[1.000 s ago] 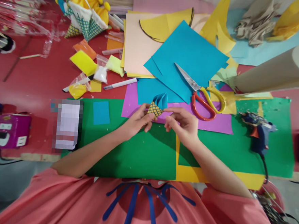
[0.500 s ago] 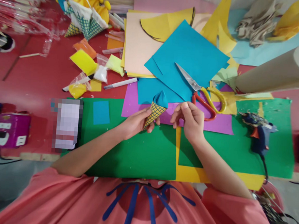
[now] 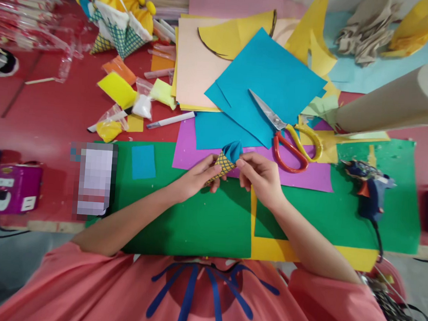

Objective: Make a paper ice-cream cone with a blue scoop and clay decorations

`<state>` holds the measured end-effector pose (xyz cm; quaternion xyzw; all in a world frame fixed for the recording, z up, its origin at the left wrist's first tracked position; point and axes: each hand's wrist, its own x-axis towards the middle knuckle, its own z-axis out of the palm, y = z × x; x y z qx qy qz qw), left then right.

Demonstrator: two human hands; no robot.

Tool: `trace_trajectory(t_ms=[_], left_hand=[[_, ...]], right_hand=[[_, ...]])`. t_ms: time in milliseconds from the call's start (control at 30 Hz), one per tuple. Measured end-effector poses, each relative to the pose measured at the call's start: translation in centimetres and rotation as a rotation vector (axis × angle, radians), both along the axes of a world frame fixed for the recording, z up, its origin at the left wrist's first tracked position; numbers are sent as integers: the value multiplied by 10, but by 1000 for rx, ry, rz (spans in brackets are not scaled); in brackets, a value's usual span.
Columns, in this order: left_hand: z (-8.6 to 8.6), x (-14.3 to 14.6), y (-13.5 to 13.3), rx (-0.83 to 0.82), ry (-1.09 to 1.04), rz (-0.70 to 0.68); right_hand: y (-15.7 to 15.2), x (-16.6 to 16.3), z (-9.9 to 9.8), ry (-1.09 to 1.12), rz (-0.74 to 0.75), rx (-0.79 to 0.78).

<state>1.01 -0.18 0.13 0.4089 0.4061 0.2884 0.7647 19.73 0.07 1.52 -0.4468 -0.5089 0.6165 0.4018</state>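
Right hand [image 3: 262, 178]: moved in since half a second ago, its thumb tip now at the edge of the blue top [image 3: 232, 151] (whether it pinches, I cannot tell).
Left hand [image 3: 193, 178]: clamped around the patterned cone [image 3: 224, 166], thumb on the near side.
Cone: one, between the hands; its long axis slants from a tip at lower left to a mouth at upper right, so the blue top lies nearer the right hand.
Green sheets [image 3: 195, 223]: two, below the hands.
Glue gun [image 3: 376, 194]: one, well to the right.
Small blue square [image 3: 144, 162]: one, left of the left hand.
Purple sheet [image 3: 315, 180]: one, partly covered.
Scissors [image 3: 279, 125]: one pair, just beyond the right hand, blades pointing away and leftward.
Marker [image 3: 171, 120]: one, beyond the left hand (others lie about).
Blue sheets [image 3: 267, 76]: at least two, overlapping.
Paper roll [image 3: 394, 100]: one, far right.
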Motion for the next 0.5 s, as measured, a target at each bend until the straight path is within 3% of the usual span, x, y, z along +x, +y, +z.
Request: trace_trajectory(t_ms=[500], left_hand=[[6, 4, -1, 31, 64, 39]], right_hand=[[-6, -6, 4, -157, -19, 174]])
